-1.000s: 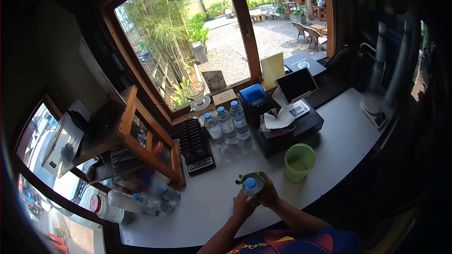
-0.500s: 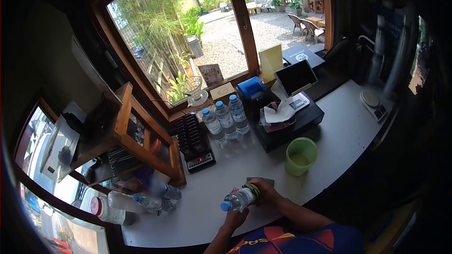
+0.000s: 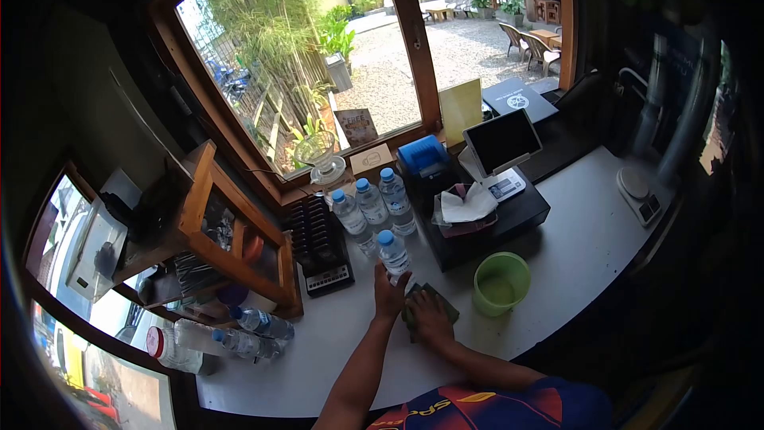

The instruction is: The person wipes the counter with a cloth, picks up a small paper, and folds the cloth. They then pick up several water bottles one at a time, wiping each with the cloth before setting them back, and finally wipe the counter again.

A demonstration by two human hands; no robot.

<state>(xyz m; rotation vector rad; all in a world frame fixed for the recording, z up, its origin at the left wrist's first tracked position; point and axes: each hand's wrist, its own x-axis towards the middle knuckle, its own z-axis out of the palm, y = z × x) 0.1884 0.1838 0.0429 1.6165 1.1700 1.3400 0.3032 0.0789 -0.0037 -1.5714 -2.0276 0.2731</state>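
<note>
My left hand (image 3: 389,292) is wrapped around the lower part of a clear plastic water bottle (image 3: 391,250) with a blue cap. The bottle is upright, just in front of the other bottles. Close beside it, my right hand (image 3: 430,315) grips a dark green cloth (image 3: 447,307) and presses it down on the white counter (image 3: 350,358). Part of the cloth is hidden under that hand. Three similar water bottles (image 3: 371,205) stand together behind the held one. To the right of my hands is a light green bin (image 3: 501,283).
A black pager-like rack (image 3: 318,239) and a wooden shelf (image 3: 203,231) are on the left. Two bottles (image 3: 248,342) lie near a red-lidded jar (image 3: 171,350). Behind the bin sits a black box (image 3: 485,235) with tissues and a tablet stand (image 3: 503,143). A scale (image 3: 639,195) is far right.
The bottle has gone from tilted, with the cloth around it, to upright and farther forward in my left hand. My right hand has brought the cloth off it onto the counter.
</note>
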